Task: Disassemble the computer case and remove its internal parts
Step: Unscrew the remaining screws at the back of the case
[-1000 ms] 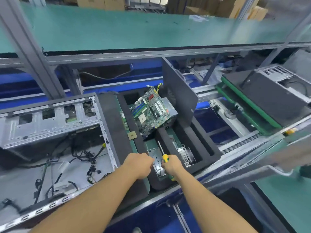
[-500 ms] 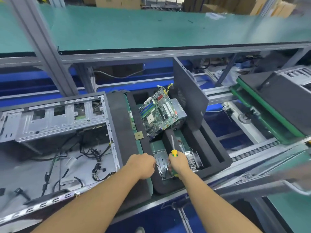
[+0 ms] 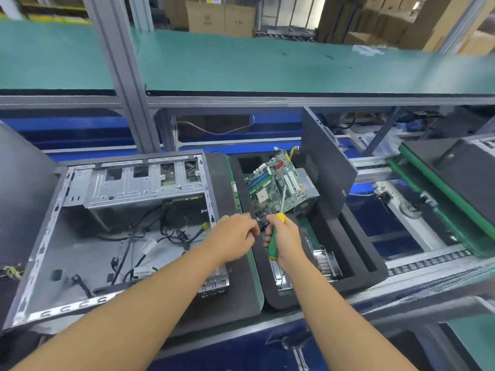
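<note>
Hold screwdriver [image 3: 280, 218] firm in wrapped right hand [image 3: 287, 236], shaft clear of circuit board [image 3: 270, 189]; cannot tell contents of curled left hand [image 3: 231, 236].

Bright, even light, perhaps from overhead; edges bowed and softly blurred.

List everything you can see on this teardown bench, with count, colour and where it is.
computer case: one, grey, open, left
cables: several, black, inside the case
foam tray: one, black, right of the case
motherboard: one, green, tilted in the tray
power supply: one, grey, behind the motherboard
heatsink: one, silver, tray's near compartment
side panel: one, dark grey, upright at the tray's right
cardboard boxes: several, brown, far back
screwdriver: one, green and yellow, in right grip
left grip: one, bare hand, curled, beside the screwdriver
right grip: one, bare hand, round the screwdriver handle
</note>
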{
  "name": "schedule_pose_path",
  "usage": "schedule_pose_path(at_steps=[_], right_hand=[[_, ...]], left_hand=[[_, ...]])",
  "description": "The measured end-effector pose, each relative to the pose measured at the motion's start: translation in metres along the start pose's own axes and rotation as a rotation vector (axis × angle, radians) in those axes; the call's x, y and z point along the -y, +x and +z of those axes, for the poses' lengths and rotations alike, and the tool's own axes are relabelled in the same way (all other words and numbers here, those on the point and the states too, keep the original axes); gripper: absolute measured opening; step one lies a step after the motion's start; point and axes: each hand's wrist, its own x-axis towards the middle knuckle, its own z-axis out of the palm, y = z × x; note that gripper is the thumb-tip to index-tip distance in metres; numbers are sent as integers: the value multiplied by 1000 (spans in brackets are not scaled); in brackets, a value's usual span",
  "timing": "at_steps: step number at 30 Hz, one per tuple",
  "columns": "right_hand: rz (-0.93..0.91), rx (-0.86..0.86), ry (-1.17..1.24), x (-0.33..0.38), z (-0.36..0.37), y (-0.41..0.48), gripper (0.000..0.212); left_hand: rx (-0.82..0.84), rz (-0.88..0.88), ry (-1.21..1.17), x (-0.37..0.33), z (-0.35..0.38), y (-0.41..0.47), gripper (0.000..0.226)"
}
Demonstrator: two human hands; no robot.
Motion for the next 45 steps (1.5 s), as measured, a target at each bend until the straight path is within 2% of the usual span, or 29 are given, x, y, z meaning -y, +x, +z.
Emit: schedule_pose_path(at_steps=[4,7,11,16,19,23,26,28,32,38,45], right_hand=[[-101,53,-85,13,32,-21,12],[-208,92,-162,21,56,-38,12],[-326,113,-309,28,83,-65,10],[-381,97,-348,19,115,-105,10],[-353,86,-262,4,132,-129,12],[-290,29,-161,-19,145,-158,12],[-220,-9,-109,-39,149,-180,17],[-188,-27,-118,-53,149,-193,20],[-120,-51,-120,-84,146,-219,19],[-19,-48,-149,-123,129,-243,19],[109,16,-185,-159,123,-251,17]], left_hand=[[-138,4,-33,27,-18,-26,22],[-123,-40,-65,51,-34,-52,21],[117,-112,-196,77,-60,-92,21],[434,-189,-149,105,-81,-144,49],[528,-163,-151,118,-77,-169,61],[412,-63,4,134,-62,-188,82],[302,-83,61,148,-56,-199,65],[284,-97,3,156,-54,-203,49],[300,-60,-41,157,-55,-204,48],[246,-53,69,153,-49,-202,37],[194,-30,61,153,-45,-204,60]])
